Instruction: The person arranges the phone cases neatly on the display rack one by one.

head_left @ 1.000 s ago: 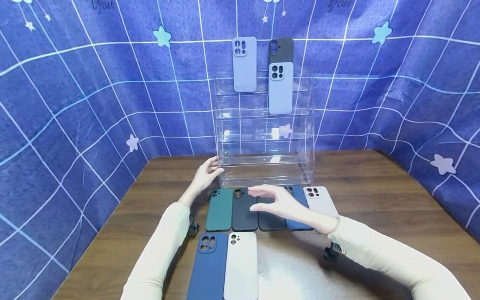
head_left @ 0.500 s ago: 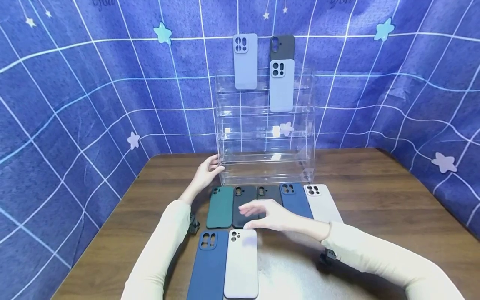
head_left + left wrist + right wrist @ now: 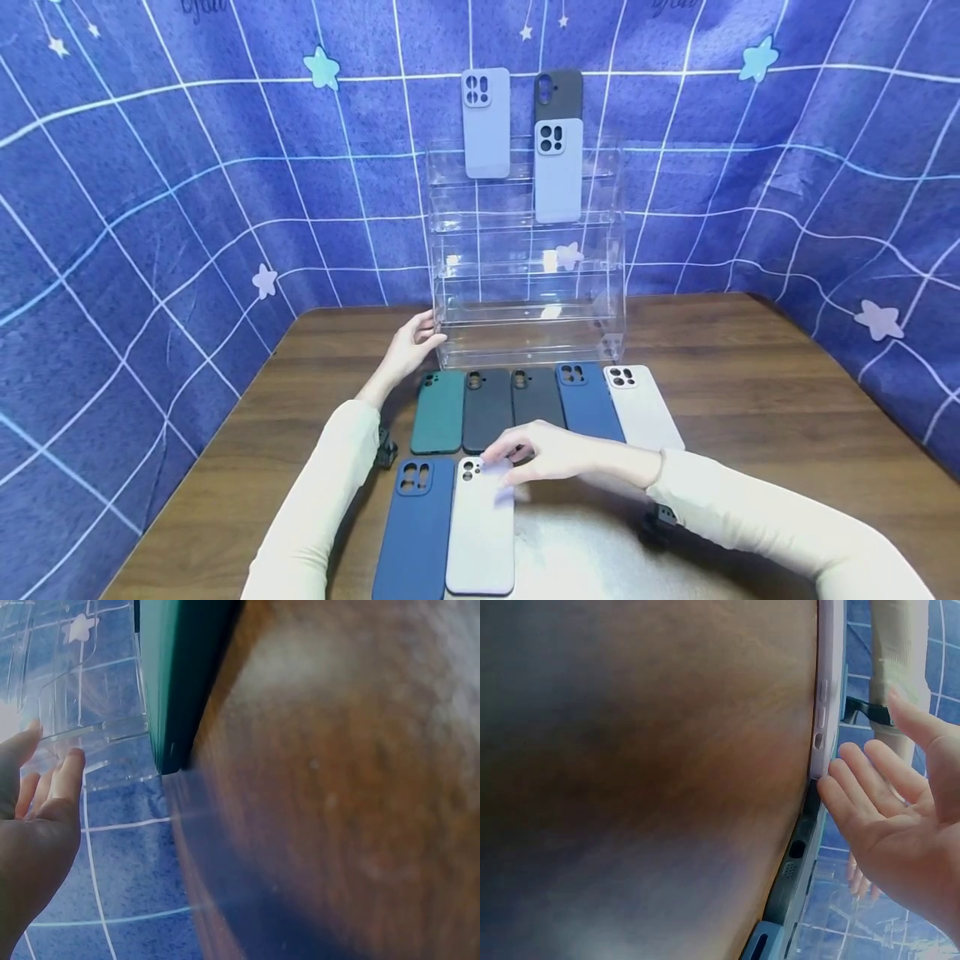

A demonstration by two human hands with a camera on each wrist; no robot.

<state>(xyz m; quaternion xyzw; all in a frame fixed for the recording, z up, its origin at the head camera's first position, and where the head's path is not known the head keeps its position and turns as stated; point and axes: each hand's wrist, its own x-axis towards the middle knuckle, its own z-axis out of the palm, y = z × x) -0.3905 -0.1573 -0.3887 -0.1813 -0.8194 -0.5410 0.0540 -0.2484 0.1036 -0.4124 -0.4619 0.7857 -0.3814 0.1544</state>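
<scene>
My left hand (image 3: 408, 346) holds the lower left side of a clear tiered display rack (image 3: 495, 315), thumb at its front edge and fingers along the side. In the left wrist view, the fingers (image 3: 66, 780) overlap the transparent panel. Over the upper right corner of a white phone case (image 3: 480, 533) is my right hand (image 3: 543, 450), with thumb and fingers apart. The right wrist view shows its fingers (image 3: 847, 780) extended close to the white case's end. A dark blue phone case (image 3: 414, 533) lies along the white one's left side.
Before the rack lies a row of phone cases: green (image 3: 437, 412), two dark ones, blue (image 3: 590, 404) and pale (image 3: 645, 408). Higher on the rack stand a lavender case (image 3: 486, 133), a light blue case (image 3: 558, 179) and a dark case (image 3: 567, 93). Behind hangs blue cloth (image 3: 300, 183).
My right hand has come down and toward me, from over the dark cases to the top of the white phone case. The left hand stays at the rack.
</scene>
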